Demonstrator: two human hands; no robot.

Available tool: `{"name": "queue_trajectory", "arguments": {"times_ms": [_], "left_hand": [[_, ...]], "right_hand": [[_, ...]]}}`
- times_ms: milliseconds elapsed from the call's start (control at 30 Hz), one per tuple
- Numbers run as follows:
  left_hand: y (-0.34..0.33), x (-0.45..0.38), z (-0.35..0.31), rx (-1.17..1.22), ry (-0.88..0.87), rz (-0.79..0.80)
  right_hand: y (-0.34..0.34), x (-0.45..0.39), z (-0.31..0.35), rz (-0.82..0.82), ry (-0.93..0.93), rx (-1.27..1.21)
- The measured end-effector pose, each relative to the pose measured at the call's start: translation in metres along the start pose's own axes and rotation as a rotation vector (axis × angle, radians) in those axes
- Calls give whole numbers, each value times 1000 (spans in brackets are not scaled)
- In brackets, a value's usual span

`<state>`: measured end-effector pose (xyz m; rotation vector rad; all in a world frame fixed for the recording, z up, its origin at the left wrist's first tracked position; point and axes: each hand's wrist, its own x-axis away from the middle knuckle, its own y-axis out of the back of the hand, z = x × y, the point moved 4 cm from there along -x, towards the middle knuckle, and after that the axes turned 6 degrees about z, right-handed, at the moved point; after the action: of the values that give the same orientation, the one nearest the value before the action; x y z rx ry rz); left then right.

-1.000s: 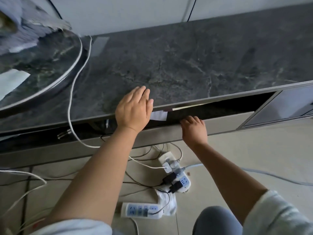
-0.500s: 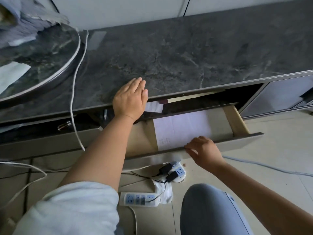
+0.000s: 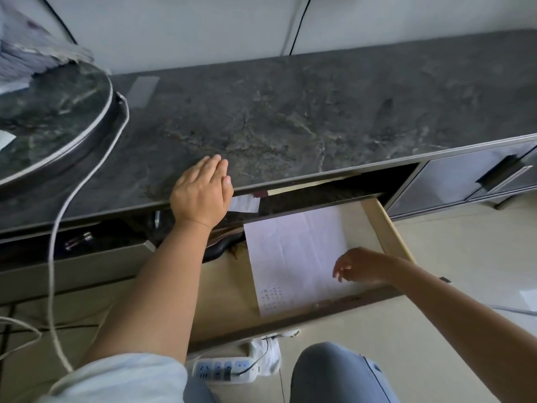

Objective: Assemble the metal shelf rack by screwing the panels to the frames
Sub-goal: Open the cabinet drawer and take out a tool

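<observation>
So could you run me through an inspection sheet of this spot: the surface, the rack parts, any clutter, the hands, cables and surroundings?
Surface: dark marble cabinet top, bare across the middle.
Job's things: nothing seen; no panels, frames or screws in view.
Clutter: white sheet of paper lying in the open drawer; a dark object behind it, too hidden to name.
Hands: left hand rests flat on the cabinet edge; right hand reaches over the paper, fingers loose, holding nothing.
Cables: white cord trails off the top to the floor; power strip below the drawer.
Surroundings: round marble table at left, pale tiled floor, light wall behind.
</observation>
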<state>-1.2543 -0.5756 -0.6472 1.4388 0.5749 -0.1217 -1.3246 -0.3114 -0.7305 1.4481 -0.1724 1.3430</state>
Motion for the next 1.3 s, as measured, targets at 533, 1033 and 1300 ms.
{"name": "queue_trajectory", "arguments": {"times_ms": [533,1033,1300], "left_hand": [[-5,1,3,-78,-65,-121],[-1,1,2,-70,-60,-94],[-1,1,1,38,15,18]], "right_hand": [[-54,-63,7,502,-154,508],[-24,-10,35,-131,95,198],[-53,64,49,-651,45,227]]}}
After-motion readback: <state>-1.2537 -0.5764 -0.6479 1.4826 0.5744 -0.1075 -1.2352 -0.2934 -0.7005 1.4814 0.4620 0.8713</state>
